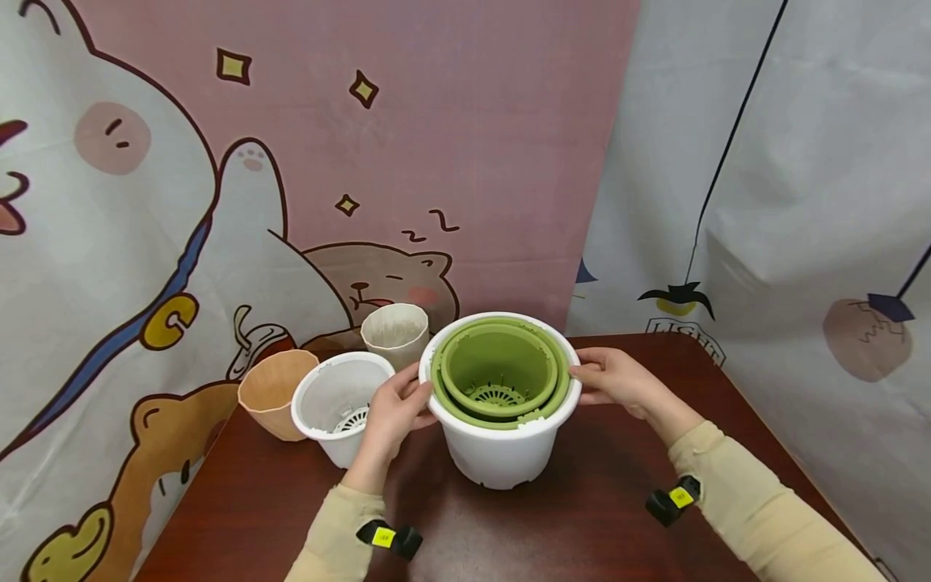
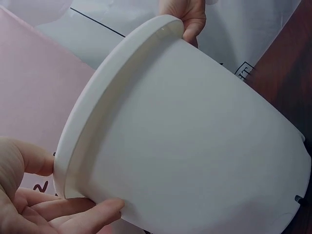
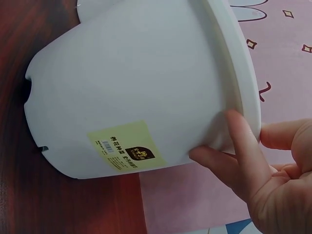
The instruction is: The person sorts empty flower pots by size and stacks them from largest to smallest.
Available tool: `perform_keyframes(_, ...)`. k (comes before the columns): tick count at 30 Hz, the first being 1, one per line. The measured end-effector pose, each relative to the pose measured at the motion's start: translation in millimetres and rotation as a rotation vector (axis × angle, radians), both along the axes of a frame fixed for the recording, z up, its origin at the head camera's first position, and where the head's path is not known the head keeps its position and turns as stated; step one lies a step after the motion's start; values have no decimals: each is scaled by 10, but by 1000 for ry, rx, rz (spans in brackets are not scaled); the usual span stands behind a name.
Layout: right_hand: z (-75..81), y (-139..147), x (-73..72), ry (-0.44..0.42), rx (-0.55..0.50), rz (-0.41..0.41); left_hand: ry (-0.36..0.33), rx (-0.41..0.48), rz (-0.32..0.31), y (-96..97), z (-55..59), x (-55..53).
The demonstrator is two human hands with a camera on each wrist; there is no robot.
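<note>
A large white flower pot (image 1: 497, 457) stands upright on the dark red table, with two green flower pots (image 1: 502, 356) nested inside it. My left hand (image 1: 396, 412) grips its rim from the left, thumb on top and fingers underneath. On the opposite side my right hand (image 1: 618, 378) pinches the rim the same way. In the left wrist view, the thumb and fingers of the left hand (image 2: 53, 200) lie around the rim lip. The right wrist view shows a yellow-green label (image 3: 127, 148) on the pot's side, near the right hand's fingers.
Left of the large pot stand a smaller white pot (image 1: 309, 404), an orange faceted pot (image 1: 272, 388) and a cream pot (image 1: 396, 327) farther back. The small white pot is close beside my left hand. A cartoon-printed cloth (image 1: 494, 162) hangs behind the table (image 1: 465, 541).
</note>
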State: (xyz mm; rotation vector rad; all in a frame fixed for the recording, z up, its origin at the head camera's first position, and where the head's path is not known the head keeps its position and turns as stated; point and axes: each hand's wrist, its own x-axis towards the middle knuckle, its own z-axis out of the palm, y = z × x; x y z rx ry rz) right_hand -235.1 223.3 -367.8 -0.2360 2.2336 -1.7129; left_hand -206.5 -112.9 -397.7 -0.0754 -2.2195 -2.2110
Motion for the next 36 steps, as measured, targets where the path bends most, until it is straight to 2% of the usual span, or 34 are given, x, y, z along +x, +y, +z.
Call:
perform_keyframes(9, 5, -4, 12, 6, 2, -7, 23, -23, -16, -66, 15, 144)
perform_keyframes(17, -1, -8, 9, 6, 7, -11, 24, -71, 8, -187, 36, 271)
perform_keyframes(23, -3, -9, 9, 8, 8, -13, 30, -112, 39, -290, 25, 314)
perform_keyframes(30, -5, -19, 7, 1, 13, -19, 84, -216, 86, -439, 32, 358)
perform_keyframes(36, 2, -15, 12, 2, 20, -20, 140, -358, 151, -582, 45, 373)
